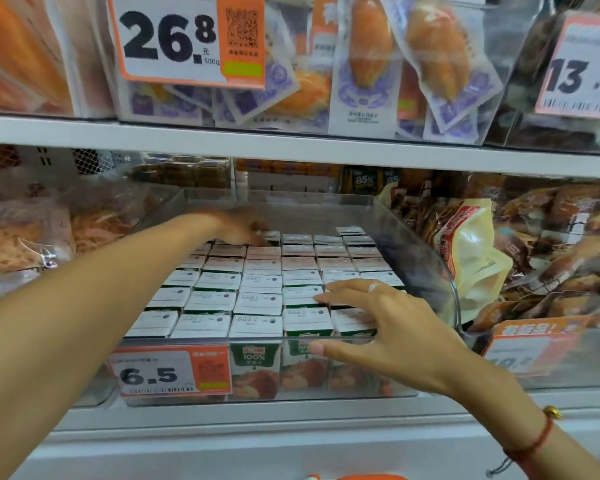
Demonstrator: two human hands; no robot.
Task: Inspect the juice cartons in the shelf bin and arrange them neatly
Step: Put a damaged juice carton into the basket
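Juice cartons (260, 282) stand in rows inside the bin (426, 258) on the lower shelf. The left hand (239, 226) is at the far-left row, the right hand (371, 306) on near-right cartons. A price tag (170, 370) hangs on the bin's near-left front.

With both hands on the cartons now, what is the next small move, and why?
Probably the left hand should nudge the back-row juice cartons it touches into line. That far row looks uneven, and the rear of the clear bin is unfilled. The right hand lies flat on the front rows, which already look tidy.
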